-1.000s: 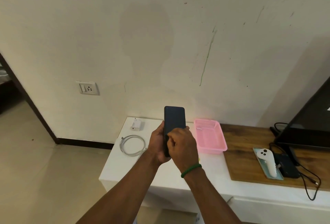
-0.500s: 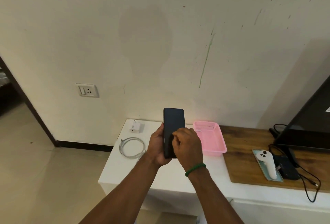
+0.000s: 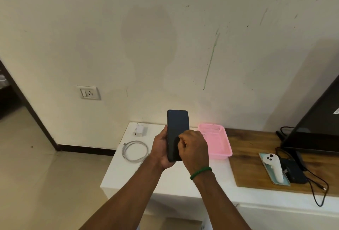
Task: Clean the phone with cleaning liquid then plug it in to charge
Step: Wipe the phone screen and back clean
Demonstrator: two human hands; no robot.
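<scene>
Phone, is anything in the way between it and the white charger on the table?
Nothing visible. The left hand holds the phone up above the white table; the charger and coiled cable lie just left of it, with only bare tabletop between. The pink basket sits on the other side.

Cable (image 3: 135, 151) left of basket (image 3: 215, 142)

left hand (image 3: 162, 149) grips phone (image 3: 177, 128) upright | right hand (image 3: 195, 149) curled against screen

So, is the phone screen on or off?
Off: the phone, held upright by the left hand, shows a uniformly dark screen, nothing lit.
</scene>
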